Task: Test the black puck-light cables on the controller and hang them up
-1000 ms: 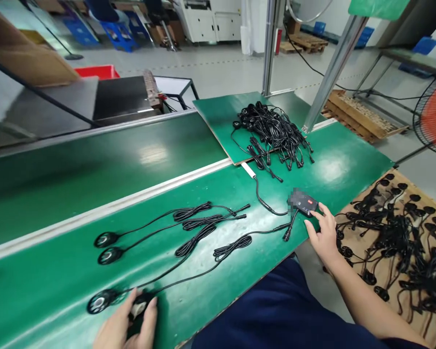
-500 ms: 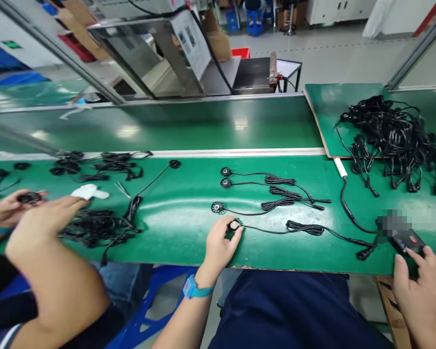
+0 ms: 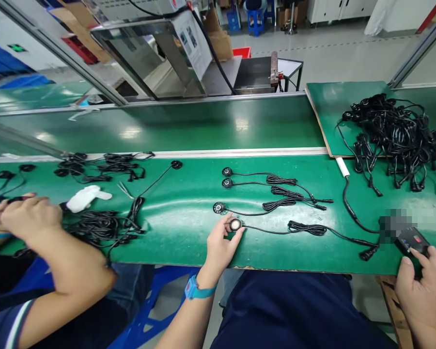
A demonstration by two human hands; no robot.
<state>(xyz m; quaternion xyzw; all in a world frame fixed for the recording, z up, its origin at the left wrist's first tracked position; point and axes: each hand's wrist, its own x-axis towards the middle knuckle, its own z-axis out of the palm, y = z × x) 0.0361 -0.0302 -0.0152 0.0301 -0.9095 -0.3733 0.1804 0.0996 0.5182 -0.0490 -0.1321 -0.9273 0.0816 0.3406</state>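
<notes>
Between the thumb and fingers of my left hand [image 3: 221,242] is a small round black lamp-like disc [image 3: 236,224] with a pale, bright face. Its black cable [image 3: 307,228], bundled midway, runs right across the green bench and joins a lead near a black connector [image 3: 368,253]. My right hand [image 3: 423,281] is at a small black box [image 3: 412,241] with a red patch on top; the index finger touches the box's near side and the thumb is by its front edge. Part of the box is blurred out. Above my left hand lie three similar discs with bundled cables [image 3: 281,203].
A large heap of black cables [image 3: 396,135] covers a raised green board [image 3: 321,104] at right. At left, a co-worker's hands [image 3: 32,213] work beside a cable pile [image 3: 94,225] and a white glove [image 3: 89,198]. Metal frame posts [image 3: 421,41] rise behind the bench.
The disc's face in my left hand has turned and now looks evenly pale and bright. My right hand stays at the box. The co-worker's hands have come together at the left.
</notes>
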